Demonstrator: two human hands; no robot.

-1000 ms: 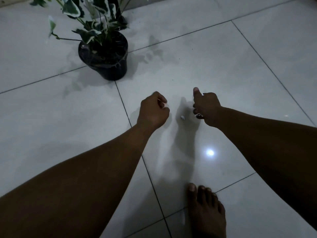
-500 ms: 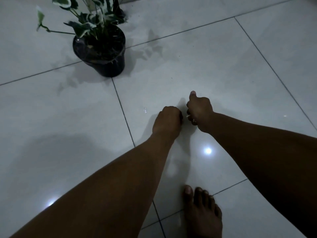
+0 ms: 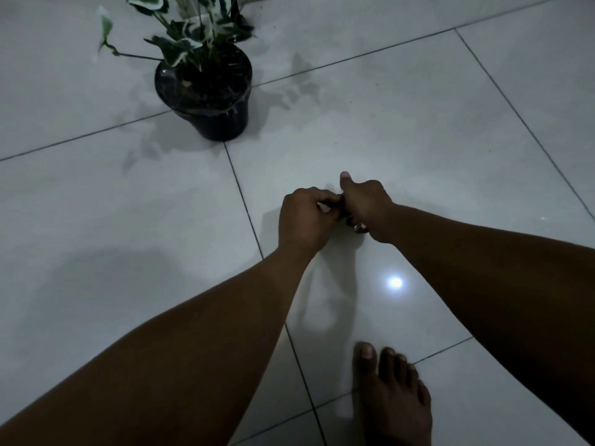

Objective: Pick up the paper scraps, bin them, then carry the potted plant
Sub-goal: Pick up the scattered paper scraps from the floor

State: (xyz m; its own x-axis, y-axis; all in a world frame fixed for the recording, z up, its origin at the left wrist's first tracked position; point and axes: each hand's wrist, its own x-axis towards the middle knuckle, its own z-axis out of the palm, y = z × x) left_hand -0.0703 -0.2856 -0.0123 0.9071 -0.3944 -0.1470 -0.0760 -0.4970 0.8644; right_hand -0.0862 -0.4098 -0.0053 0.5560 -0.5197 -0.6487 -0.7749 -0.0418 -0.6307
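Observation:
My left hand (image 3: 304, 220) and my right hand (image 3: 367, 204) meet low over the white tiled floor (image 3: 418, 140), fingertips touching. The left fingers pinch a small white paper scrap (image 3: 323, 206). My right hand is curled shut with its thumb sticking up, and a bit of white paper scrap (image 3: 359, 226) shows under its fingers. The potted plant (image 3: 206, 91), a black pot with green-and-white leaves, stands upright on the floor at the upper left, well beyond both hands.
My bare right foot (image 3: 392, 394) stands on the tiles at the bottom, just below the hands. A bright lamp reflection (image 3: 395, 282) glints on the glossy floor. Dark grout lines cross the tiles.
My left hand swung right to the scrap lying between the hands, then closed up against the right hand. That scrap no longer lies on the floor.

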